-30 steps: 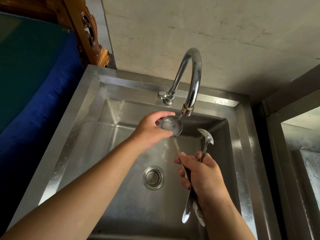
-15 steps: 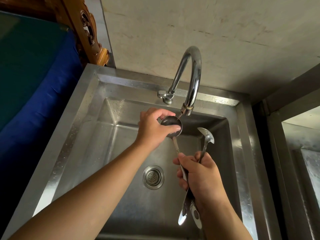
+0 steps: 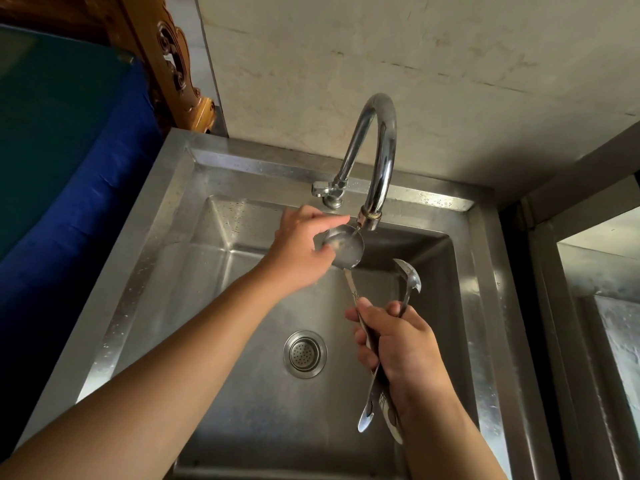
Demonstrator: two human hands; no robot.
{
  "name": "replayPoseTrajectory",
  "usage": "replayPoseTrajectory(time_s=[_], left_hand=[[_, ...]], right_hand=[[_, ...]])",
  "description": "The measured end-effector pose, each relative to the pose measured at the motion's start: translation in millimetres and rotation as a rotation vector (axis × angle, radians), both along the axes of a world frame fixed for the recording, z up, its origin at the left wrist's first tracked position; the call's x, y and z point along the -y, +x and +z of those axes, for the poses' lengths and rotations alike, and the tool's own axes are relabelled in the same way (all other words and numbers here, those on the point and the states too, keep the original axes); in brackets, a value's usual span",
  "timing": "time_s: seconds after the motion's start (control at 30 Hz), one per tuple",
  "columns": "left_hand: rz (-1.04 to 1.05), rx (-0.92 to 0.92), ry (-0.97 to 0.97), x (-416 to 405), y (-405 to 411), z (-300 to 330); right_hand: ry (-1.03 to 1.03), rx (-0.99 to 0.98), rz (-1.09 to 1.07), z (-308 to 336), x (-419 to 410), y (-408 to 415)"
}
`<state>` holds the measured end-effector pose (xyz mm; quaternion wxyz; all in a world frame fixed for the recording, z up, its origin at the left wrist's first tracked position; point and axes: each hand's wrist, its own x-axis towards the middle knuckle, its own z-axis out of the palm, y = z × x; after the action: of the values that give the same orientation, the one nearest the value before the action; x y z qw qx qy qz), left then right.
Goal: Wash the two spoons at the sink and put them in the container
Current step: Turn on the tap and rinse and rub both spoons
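My right hand grips the handles of two metal spoons over the steel sink. The first spoon's bowl sits right under the spout of the curved faucet, and a thin stream of water falls into it. My left hand is closed around that bowl, with thumb and fingers on its rim and back. The second spoon sticks up to the right, edge-on, clear of the water. Both handle ends poke out below my right hand. No container is in view.
A round drain strainer sits in the sink's floor. The faucet's lever is on the back rim. A blue cloth-covered surface lies left of the sink, carved wood behind it. Another steel unit stands to the right.
My left hand has shifted up and over the first spoon's bowl, and its fingers moved around the bowl under the water. My right hand stayed nearly still with both spoons.
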<state>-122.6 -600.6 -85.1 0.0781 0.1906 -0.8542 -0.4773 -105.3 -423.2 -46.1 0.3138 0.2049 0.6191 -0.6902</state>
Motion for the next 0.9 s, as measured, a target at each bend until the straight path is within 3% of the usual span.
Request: replayPoseTrajectory(time_s=[0.17, 0.6, 0.9], left_hand=[[0.002, 0.029, 0.018, 0, 4, 2], [0.190, -0.181, -0.153, -7, -6, 2], [0.019, -0.109, 0.036, 11, 5, 9]], right_hand=[[0.031, -0.028, 0.020, 1, 3, 4], [0.021, -0.095, 0.043, 7, 11, 15], [-0.003, -0.095, 0.021, 8, 8, 9]])
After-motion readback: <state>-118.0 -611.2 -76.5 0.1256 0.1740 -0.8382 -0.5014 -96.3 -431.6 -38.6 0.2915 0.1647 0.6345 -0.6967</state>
